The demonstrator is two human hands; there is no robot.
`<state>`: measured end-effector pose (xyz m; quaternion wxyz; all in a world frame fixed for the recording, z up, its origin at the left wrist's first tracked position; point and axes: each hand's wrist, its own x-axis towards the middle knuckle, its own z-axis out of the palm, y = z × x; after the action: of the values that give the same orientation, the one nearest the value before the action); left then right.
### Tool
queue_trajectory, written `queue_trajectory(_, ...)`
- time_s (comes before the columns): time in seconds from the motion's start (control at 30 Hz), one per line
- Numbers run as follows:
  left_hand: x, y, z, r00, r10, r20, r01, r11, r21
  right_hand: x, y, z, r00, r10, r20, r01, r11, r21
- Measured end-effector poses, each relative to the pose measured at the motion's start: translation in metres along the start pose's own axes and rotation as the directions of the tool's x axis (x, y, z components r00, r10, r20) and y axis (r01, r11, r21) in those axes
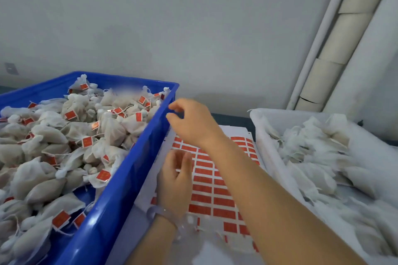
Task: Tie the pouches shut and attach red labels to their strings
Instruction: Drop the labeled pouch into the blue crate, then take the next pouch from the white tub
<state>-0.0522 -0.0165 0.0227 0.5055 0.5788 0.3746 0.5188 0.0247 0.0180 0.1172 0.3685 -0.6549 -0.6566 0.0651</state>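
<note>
A blue crate (120,189) on the left is heaped with tied white pouches (112,129) that carry red labels. A white tray (261,135) on the right holds white pouches without labels (312,157). Between them lies a white sheet of red labels (213,191). My right hand (191,120) hovers over the blue crate's right rim with loosely curled fingers and holds nothing visible. My left hand (176,176) floats above the label sheet, fingers relaxed and apart, with nothing in it.
A grey wall stands behind the table. Beige pipes (336,49) run up the corner at the back right. A dark table strip (232,118) shows between the crate and the tray.
</note>
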Motion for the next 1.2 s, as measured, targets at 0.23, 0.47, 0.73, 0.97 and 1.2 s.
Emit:
queue_trajectory(0.23, -0.002, -0.012, 0.004, 0.995, 0.083, 0.05, -0.086, 0.994, 0.069, -0.055, 0.1, -0.136, 0.889, 0.458, -0.028, -0.451, 0.861, -0.237)
queue_trajectory(0.47, -0.002, -0.013, 0.005, 0.995, 0.091, 0.04, -0.095, 0.991, 0.094, -0.119, 0.137, -0.169, 0.801, 0.548, 0.242, -0.539, 0.835, -0.108)
queue_trajectory(0.73, 0.0, -0.012, 0.008, 0.994, 0.103, 0.029, -0.106, 0.986, 0.128, -0.119, 0.142, -0.159, 0.847, 0.51, 0.152, -0.481, 0.856, -0.191)
queue_trajectory(0.97, 0.0, -0.011, 0.006, 0.994, 0.095, 0.055, -0.102, 0.987, 0.124, -0.119, 0.146, -0.159, 0.911, 0.412, 0.013, -0.41, 0.908, -0.087)
queue_trajectory(1.2, -0.004, -0.002, 0.004, 0.995, 0.09, 0.038, -0.093, 0.991, 0.095, -0.116, 0.127, -0.161, 0.932, 0.223, -0.287, -0.212, 0.975, 0.068)
